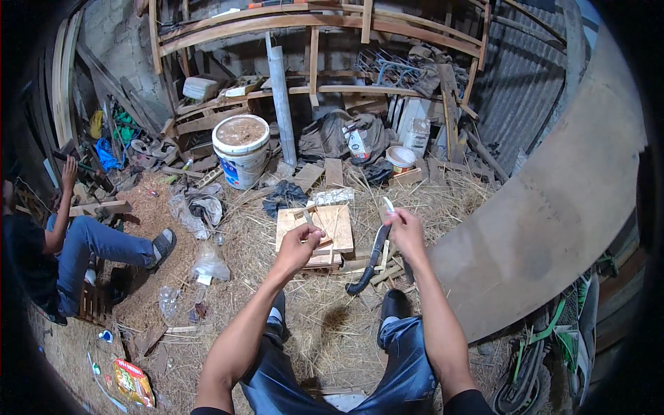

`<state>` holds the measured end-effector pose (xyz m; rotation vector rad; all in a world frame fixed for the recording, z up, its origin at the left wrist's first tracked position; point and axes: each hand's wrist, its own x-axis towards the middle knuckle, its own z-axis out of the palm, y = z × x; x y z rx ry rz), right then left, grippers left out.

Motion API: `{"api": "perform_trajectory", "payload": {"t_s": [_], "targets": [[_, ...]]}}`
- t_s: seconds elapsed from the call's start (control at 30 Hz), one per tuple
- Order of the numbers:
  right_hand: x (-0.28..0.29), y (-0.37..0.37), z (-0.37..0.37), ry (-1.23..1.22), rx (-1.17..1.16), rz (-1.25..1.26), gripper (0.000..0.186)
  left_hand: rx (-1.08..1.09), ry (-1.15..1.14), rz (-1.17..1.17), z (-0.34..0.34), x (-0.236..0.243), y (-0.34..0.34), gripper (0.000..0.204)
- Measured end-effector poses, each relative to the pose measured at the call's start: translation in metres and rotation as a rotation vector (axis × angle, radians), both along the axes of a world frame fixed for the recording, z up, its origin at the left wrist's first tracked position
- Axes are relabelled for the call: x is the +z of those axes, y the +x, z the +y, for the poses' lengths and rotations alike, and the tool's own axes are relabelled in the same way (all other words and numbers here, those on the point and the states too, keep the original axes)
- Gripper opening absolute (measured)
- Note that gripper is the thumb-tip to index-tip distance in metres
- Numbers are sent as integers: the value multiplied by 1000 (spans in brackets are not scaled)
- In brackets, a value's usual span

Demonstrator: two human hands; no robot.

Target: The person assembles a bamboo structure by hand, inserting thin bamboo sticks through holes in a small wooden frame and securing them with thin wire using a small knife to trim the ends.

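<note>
The left hand (pixel 299 243) is closed, with the fingers curled around a small wooden piece (pixel 309 219) that sticks up from the fingertips. The right hand (pixel 403 232) pinches a thin white stick (pixel 388 204) between thumb and fingers. Under this hand a dark curved knife (pixel 370 261) hangs down to the floor; whether the hand also holds it, I cannot tell.

Just beyond the two hands a square wooden board (pixel 325 226) lies on a small stack of wood. Farther, to the left, stands a white bucket (pixel 241 151) filled with sawdust. A small white tub (pixel 400 158) stands farther to the right.

The floor (pixel 325 325) is covered with straw and wood scraps. A large curved plank (pixel 553 200) is at the right. On the left another person (pixel 62 242) in jeans sits. Far behind are wooden shelves (pixel 311 90) with clutter.
</note>
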<state>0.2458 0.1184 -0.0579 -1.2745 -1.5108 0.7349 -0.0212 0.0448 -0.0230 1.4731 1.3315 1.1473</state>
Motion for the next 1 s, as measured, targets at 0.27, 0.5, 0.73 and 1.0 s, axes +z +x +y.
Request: {"api": "perform_trajectory", "payload": {"t_s": [0.27, 0.5, 0.73, 1.0], "targets": [[47, -73, -58, -412, 483, 399, 26, -125, 55, -19, -2, -1, 24, 20], [47, -63, -50, -506, 514, 430, 19, -191, -69, -30, -12, 3, 20, 17], [39, 36, -6, -294, -15, 661, 20, -234, -79, 90, -36, 14, 5, 18], [55, -33, -47, -364, 252, 359, 32, -15, 110, 120, -11, 5, 17, 21]]}}
